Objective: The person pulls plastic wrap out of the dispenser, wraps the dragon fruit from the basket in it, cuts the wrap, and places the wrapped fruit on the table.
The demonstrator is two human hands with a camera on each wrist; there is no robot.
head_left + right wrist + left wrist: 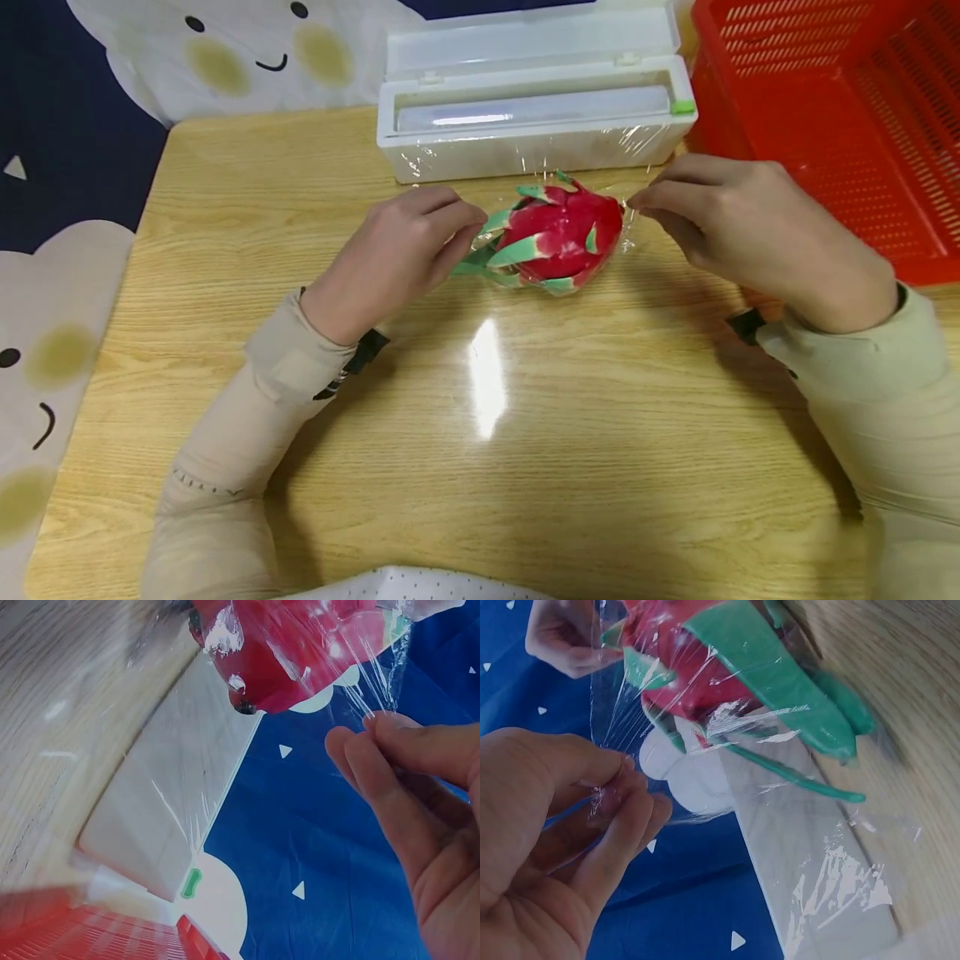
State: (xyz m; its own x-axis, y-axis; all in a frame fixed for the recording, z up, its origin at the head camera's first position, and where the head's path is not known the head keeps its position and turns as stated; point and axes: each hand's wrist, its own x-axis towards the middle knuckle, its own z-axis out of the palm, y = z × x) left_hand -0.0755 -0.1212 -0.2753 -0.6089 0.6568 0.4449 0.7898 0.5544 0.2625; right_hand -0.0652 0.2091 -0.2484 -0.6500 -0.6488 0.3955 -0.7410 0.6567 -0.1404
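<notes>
A red dragon fruit (566,229) with green scales lies on the table in front of the white box, its leafy end toward the left. Clear plastic wrap (840,877) covers it and spreads past it toward the box. My left hand (401,250) is at the fruit's leafy end, pinching a bunched edge of the wrap between thumb and fingers. At the fruit's rounded right end, my right hand (738,225) pinches another edge of the wrap. In the right wrist view, folds of wrap (375,675) run taut from the fruit to the fingertips.
A white wrap dispenser box (525,154) stands behind the fruit with its lid up, a roll of plastic wrap (532,108) and a green slider (682,107) inside. The red slatted basket (847,108) is at the back right. The wooden table (600,467) carries a bright reflection.
</notes>
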